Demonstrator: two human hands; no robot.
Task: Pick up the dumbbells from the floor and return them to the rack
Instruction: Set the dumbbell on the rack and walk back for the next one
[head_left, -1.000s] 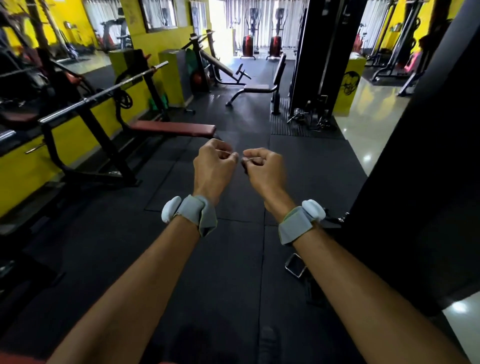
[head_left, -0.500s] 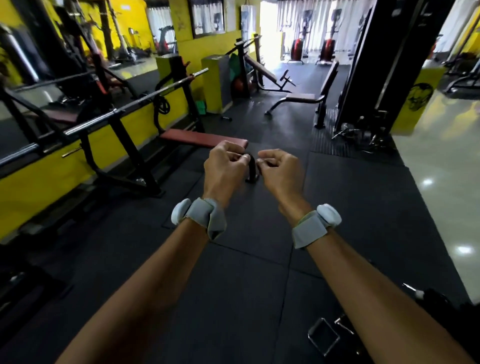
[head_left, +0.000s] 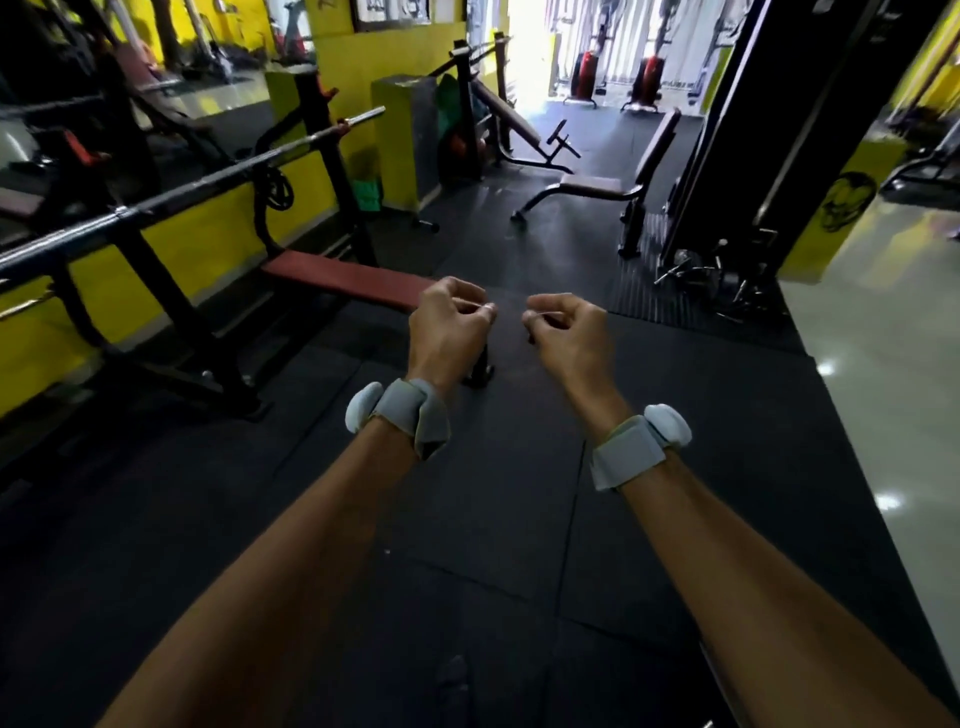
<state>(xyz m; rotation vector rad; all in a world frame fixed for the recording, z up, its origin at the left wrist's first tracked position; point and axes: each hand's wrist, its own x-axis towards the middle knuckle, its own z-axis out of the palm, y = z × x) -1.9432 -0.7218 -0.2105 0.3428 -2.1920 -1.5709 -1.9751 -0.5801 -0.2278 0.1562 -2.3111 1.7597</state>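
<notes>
Head view, looking forward and down over black floor mats (head_left: 493, 530). Shows 2 bare forearms stretched ahead, each with a grey wrist band (head_left: 410, 415).

Left grip (head_left: 449, 332): curled into a loose fist, thumb tip pressed to forefinger. Right grip (head_left: 566, 338): curled the same way. Carries a thin pale streak at each pinch, too small to identify.

Compared with 0.5 s ago: now apart with a clear gap, where knuckles nearly met. Also sits nearer the red bench (head_left: 353, 280) and its racked barbell (head_left: 208, 182), which fill more of the left side.

No dumbbell and no dumbbell rack identifiable anywhere in view; neither grip holds one. Suggests the task has barely begun: probably still searching, with locating a dumbbell on the floor as the likely next need.
</notes>
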